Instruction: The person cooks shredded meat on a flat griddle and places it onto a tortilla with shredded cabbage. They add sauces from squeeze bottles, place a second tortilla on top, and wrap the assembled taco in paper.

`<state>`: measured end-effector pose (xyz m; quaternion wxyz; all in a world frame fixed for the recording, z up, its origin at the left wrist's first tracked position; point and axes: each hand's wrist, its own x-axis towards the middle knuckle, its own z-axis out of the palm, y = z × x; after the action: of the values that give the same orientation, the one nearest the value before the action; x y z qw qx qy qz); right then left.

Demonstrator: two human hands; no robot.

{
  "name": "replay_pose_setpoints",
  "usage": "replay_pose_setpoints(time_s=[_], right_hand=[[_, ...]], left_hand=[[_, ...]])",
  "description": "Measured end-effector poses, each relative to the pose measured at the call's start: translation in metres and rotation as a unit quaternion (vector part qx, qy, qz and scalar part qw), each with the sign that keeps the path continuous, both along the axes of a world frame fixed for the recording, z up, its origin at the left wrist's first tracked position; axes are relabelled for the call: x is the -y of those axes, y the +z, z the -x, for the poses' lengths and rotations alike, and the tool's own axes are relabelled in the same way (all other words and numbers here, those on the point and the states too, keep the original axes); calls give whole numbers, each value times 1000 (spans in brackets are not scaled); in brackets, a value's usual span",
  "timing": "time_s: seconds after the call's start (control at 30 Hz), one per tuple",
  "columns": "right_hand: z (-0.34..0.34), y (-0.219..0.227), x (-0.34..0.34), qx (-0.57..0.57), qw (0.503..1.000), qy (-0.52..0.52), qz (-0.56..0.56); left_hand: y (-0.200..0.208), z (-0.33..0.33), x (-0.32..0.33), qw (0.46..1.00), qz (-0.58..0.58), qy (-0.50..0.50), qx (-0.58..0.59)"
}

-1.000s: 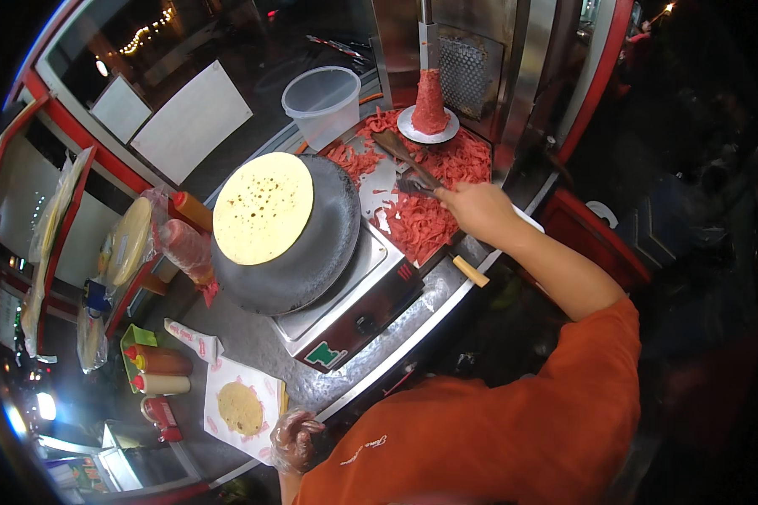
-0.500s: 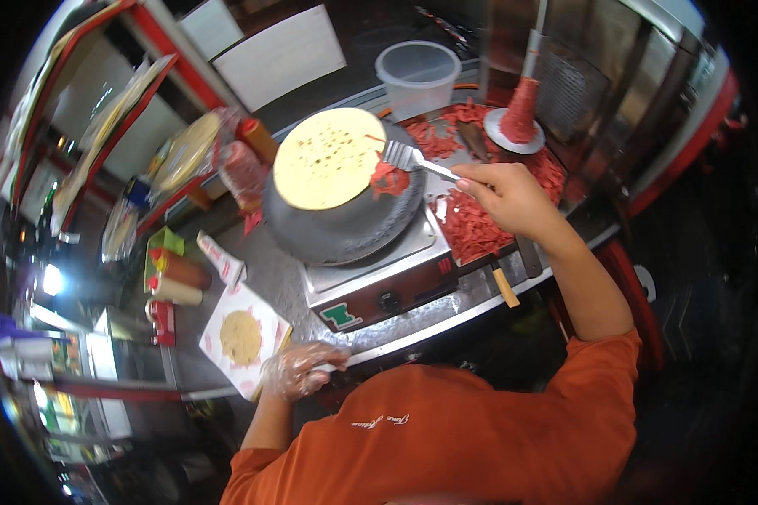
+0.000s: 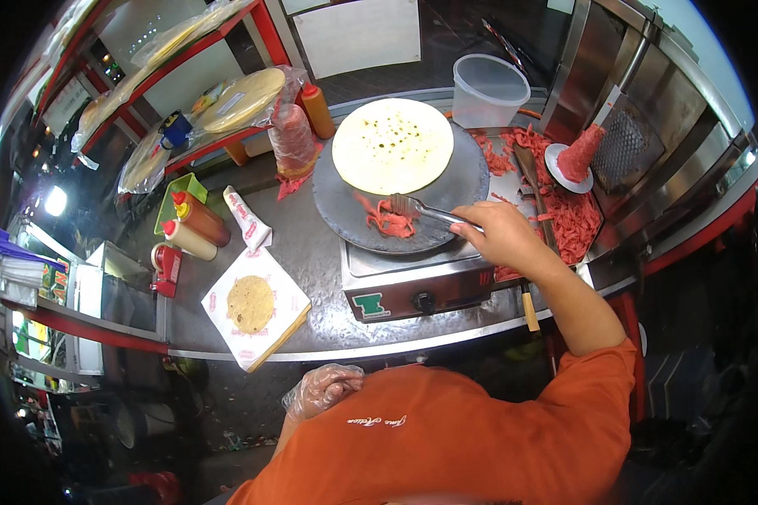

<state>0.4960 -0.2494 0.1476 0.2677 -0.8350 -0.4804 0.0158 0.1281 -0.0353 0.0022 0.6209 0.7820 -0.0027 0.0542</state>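
Note:
My right hand (image 3: 504, 237) grips a metal fork (image 3: 429, 212). Its tines rest against a small heap of red meat shreds (image 3: 389, 220) on the near part of a round dark griddle (image 3: 470, 172). Just beyond lies a pale yellow flatbread (image 3: 393, 147) with brown spots, covering the griddle's far part. In a clear plastic glove, my left hand (image 3: 324, 389) is held close to my body below the counter edge, its fingers curled in and no object visible in them. Nearest to it is a small browned flatbread (image 3: 251, 305) on white printed paper (image 3: 282, 337).
Sauce bottles (image 3: 200, 220) and a green basket (image 3: 183, 198) stand at the left. A meat cone (image 3: 583, 156) on a spit rises above a tray of shredded meat (image 3: 574, 223) at the right. Behind the griddle are a clear tub (image 3: 488, 93) and an orange bottle (image 3: 317, 111).
My right hand has drawn the fork and meat off the flatbread's edge toward the griddle's near side. My left hand has moved away from the paper toward my body. The view has shifted.

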Motion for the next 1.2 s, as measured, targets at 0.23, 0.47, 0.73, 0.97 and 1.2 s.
replay_pose_setpoints(time_s=[0.23,0.47,0.73,0.97,1.2], right_hand=[[-25,-7,62,-18,998,-40,-55],[-34,-36,119,-28,926,-362,104],[-21,-81,119,61,960,-266,60],[-18,1,94,-104,971,-158,-150],[7,0,38,-33,986,-149,-66]], left_hand=[[-6,11,-6,991,114,-2,-70],[-32,-8,18,905,219,-28,-364],[-22,-38,19,896,197,-88,-389],[-8,-38,6,896,177,-141,-382],[-4,-3,-24,890,183,-183,-376]])
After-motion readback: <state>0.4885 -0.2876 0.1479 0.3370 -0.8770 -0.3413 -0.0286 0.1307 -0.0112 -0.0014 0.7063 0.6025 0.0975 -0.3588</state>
